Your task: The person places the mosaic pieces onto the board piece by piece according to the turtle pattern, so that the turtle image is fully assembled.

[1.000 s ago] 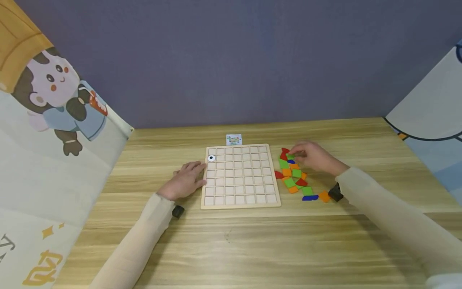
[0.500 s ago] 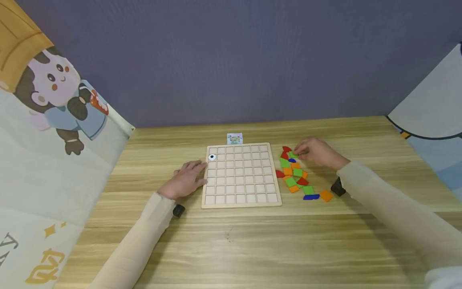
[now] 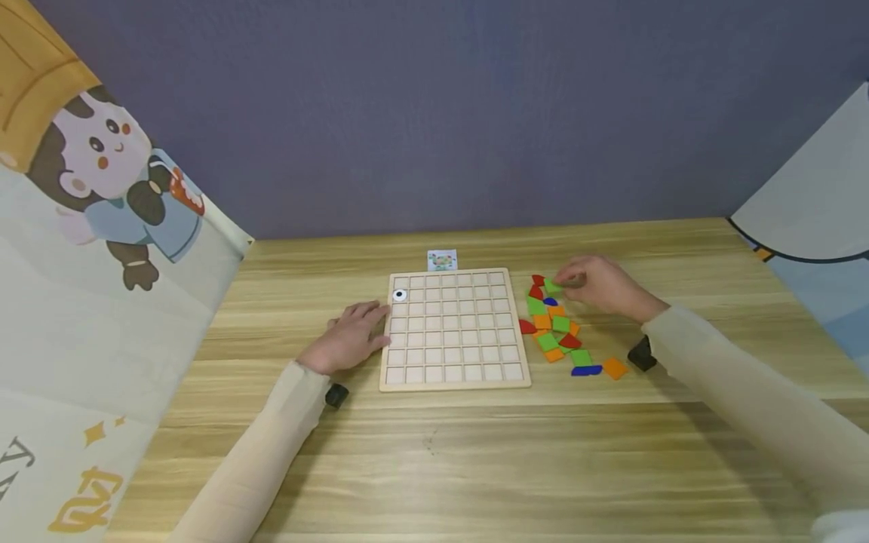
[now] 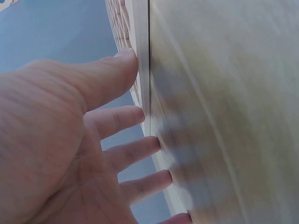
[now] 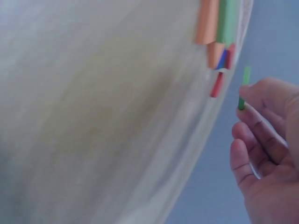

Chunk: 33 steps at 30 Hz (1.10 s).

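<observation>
My left hand [image 3: 348,338] rests against the left edge of a wooden grid board [image 3: 455,388], its fingers extended. In the left wrist view the thumb [image 4: 112,77] touches the board's side, and the other fingers are spread. One round white tile with a black dot, like an eye [image 3: 399,295], sits in the grid's left column, near the top. My right hand [image 3: 604,288] pinches a green tile [image 5: 246,77] between thumb and finger; the right wrist view shows it edge-on, lifted off the table. Below that hand lie loose green, orange, red and blue tiles [image 3: 560,324].
A small picture card [image 3: 442,260] lies just behind the board. One orange tile [image 3: 615,368] sits apart at the right of the pile, near blue pieces [image 3: 586,370]. A dark partition [image 3: 475,113] stands along the table's back edge.
My right hand has drawn slightly right and up from the pile, with the green tile pinched in it. The left hand has stayed by the board.
</observation>
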Each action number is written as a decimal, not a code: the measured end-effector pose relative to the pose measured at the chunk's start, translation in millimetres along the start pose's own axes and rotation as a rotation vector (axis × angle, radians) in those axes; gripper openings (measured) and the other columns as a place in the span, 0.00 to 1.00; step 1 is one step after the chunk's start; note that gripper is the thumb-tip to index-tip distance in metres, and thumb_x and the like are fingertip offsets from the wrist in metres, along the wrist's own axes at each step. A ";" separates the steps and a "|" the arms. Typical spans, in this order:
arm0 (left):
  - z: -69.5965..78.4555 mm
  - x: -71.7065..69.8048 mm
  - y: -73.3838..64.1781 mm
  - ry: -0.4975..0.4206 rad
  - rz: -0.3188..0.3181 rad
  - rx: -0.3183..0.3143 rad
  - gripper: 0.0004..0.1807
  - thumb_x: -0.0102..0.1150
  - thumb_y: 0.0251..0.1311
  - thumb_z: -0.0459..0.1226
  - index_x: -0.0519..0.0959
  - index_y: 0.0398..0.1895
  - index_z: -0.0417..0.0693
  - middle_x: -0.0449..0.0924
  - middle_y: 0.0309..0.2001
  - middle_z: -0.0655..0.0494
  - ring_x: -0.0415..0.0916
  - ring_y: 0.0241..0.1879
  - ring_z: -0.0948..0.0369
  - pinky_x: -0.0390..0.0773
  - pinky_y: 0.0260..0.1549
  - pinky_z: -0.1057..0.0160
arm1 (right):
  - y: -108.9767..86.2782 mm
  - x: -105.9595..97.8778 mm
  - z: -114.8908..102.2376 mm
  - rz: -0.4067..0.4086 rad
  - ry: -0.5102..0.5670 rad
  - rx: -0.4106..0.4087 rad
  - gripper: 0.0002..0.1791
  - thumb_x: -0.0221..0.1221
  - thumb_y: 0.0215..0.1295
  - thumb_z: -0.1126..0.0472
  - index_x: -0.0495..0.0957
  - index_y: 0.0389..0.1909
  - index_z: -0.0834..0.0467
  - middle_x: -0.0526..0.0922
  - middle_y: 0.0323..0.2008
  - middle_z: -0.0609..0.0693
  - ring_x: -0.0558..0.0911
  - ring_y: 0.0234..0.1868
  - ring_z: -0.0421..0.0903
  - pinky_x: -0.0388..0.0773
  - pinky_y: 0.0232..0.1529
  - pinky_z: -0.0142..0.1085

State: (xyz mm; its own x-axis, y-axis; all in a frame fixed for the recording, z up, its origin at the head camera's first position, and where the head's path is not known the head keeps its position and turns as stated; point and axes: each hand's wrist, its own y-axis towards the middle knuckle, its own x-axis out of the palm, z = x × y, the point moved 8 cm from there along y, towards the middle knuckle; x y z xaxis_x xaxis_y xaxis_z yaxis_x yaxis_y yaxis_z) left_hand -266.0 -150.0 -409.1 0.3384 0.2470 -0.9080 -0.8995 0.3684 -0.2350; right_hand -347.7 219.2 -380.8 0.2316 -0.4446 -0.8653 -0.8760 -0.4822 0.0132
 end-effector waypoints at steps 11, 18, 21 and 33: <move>0.5 -0.3 3.2 -0.006 -0.002 -0.013 0.34 0.47 0.70 0.49 0.52 0.74 0.48 0.44 0.73 0.44 0.40 0.70 0.42 0.47 0.58 0.29 | 11.5 -5.7 -34.6 0.058 -0.041 -0.124 0.11 0.67 0.55 0.65 0.85 0.41 0.55 0.81 0.44 0.49 0.80 0.41 0.50 0.78 0.38 0.43; 2.7 -0.2 6.9 -0.013 0.008 -0.006 0.34 0.46 0.70 0.48 0.52 0.74 0.47 0.45 0.73 0.44 0.41 0.70 0.41 0.47 0.58 0.29 | 17.2 -3.3 -43.6 0.037 0.001 -0.136 0.11 0.65 0.57 0.65 0.85 0.42 0.56 0.80 0.46 0.48 0.78 0.42 0.50 0.75 0.35 0.40; 3.1 -0.8 7.9 -0.011 0.010 -0.009 0.34 0.46 0.70 0.48 0.52 0.74 0.47 0.45 0.73 0.44 0.41 0.70 0.41 0.47 0.58 0.29 | 19.3 -3.4 -45.0 0.025 0.008 -0.142 0.11 0.65 0.57 0.65 0.85 0.42 0.55 0.79 0.46 0.48 0.78 0.44 0.51 0.74 0.36 0.40; 5.0 -3.3 11.3 0.001 0.018 -0.023 0.34 0.46 0.70 0.49 0.52 0.74 0.47 0.45 0.73 0.44 0.41 0.70 0.41 0.48 0.58 0.30 | 25.3 -7.1 -53.1 0.035 -0.011 -0.176 0.10 0.66 0.56 0.63 0.85 0.41 0.54 0.79 0.44 0.46 0.77 0.36 0.45 0.74 0.32 0.38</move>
State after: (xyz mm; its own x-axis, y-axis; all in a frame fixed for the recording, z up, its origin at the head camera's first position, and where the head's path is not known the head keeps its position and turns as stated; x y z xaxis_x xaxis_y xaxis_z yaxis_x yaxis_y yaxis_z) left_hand -275.8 -142.2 -407.1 0.3212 0.2522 -0.9128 -0.9116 0.3434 -0.2259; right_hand -349.0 170.1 -347.7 0.1965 -0.4559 -0.8681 -0.7956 -0.5916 0.1306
